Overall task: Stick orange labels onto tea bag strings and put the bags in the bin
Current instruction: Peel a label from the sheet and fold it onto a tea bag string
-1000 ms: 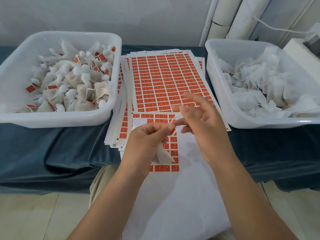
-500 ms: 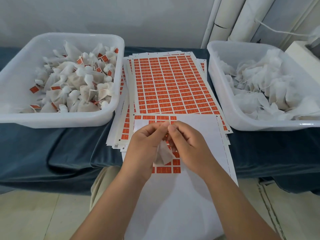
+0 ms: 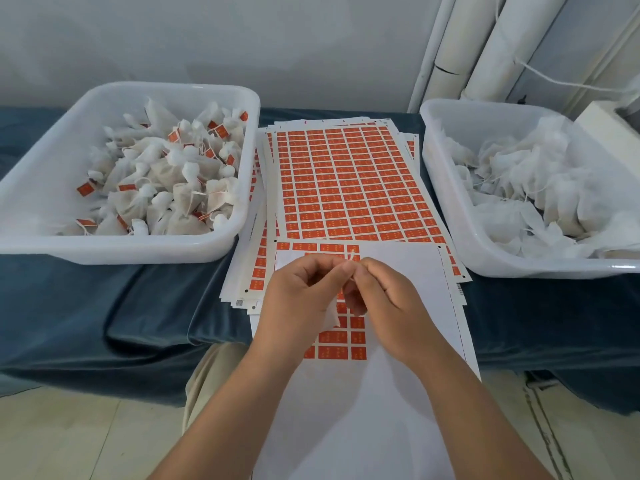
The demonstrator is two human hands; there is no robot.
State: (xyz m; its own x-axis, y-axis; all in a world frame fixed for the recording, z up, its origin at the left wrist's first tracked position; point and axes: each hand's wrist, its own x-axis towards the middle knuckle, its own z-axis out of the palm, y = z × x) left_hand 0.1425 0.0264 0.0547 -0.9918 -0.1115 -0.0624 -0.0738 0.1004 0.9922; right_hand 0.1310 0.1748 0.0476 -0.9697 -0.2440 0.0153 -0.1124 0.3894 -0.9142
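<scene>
My left hand (image 3: 299, 296) holds a white tea bag (image 3: 331, 315) that hangs under its palm. Its fingertips meet those of my right hand (image 3: 386, 299) and both pinch the bag's string (image 3: 351, 257), whose end sticks up between them. I cannot see a label on the string; the fingers hide that spot. Below my hands lies a mostly peeled sheet (image 3: 341, 342) with a few orange labels left. A full sheet of orange labels (image 3: 349, 181) lies beyond it. The white bin (image 3: 41, 150) on the left holds labelled tea bags (image 3: 166, 181).
A second white bin (image 3: 446, 188) on the right holds unlabelled tea bags (image 3: 530, 181). A stack of label sheets lies between the bins on a dark blue cloth (image 3: 121, 313). White pipes (image 3: 460, 46) stand against the wall behind.
My right hand, open and raised a second ago, has come down and closed its fingertips against my left hand's on the string. The tea bag stays under my left hand.
</scene>
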